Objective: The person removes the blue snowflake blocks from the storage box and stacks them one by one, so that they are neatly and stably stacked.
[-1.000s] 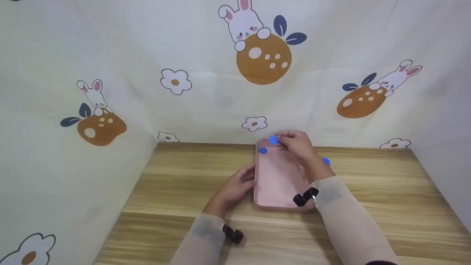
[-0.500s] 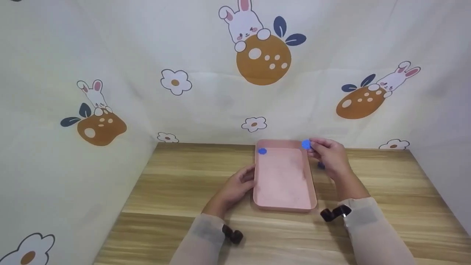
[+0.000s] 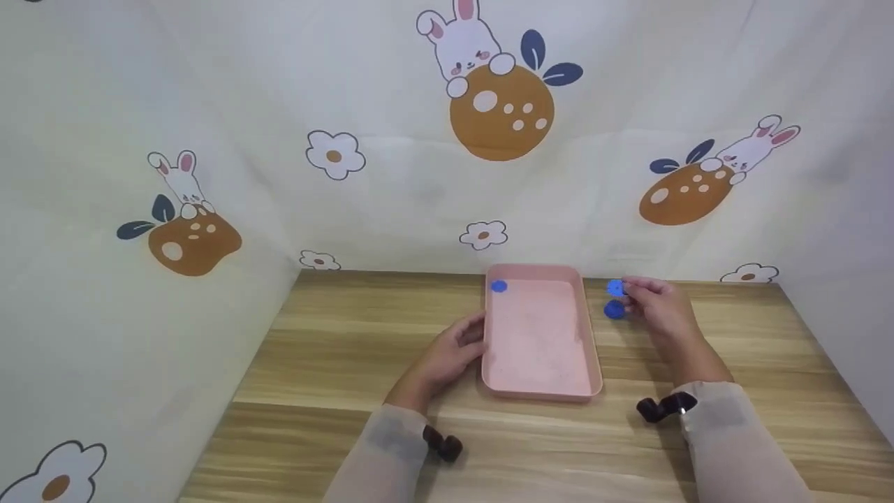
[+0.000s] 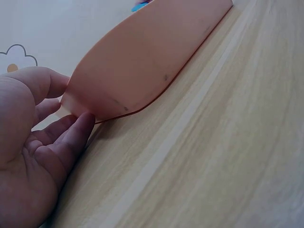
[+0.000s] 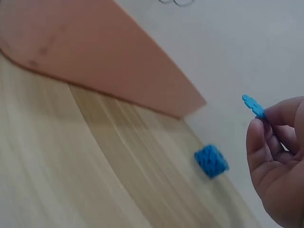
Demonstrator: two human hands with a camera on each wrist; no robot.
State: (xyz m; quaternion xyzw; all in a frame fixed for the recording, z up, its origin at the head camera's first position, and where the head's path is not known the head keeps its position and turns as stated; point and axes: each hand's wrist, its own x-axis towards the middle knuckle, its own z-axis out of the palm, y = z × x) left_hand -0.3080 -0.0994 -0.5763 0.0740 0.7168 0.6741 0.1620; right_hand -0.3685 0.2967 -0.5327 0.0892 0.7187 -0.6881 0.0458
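Observation:
In the head view my right hand pinches a blue notched plastic disc between thumb and fingertips, right of a pink tray. The disc stands edge-on in the right wrist view, its near part covered by the fingertips. Just below it on the table is a short stack of blue discs, close to the back edge. Another blue disc lies inside the tray at its far left corner. My left hand touches the outside of the tray's left wall, fingertips resting against it.
The wood-patterned table ends at a pale curtain printed with rabbits and flowers, which also hangs at both sides. The tray's raised rim stands between the two hands. Black cameras are strapped to both wrists.
My right hand has drawn back from over the tray's far left corner to the right, carrying the pinched disc to above the stack. The left hand and tray have stayed put.

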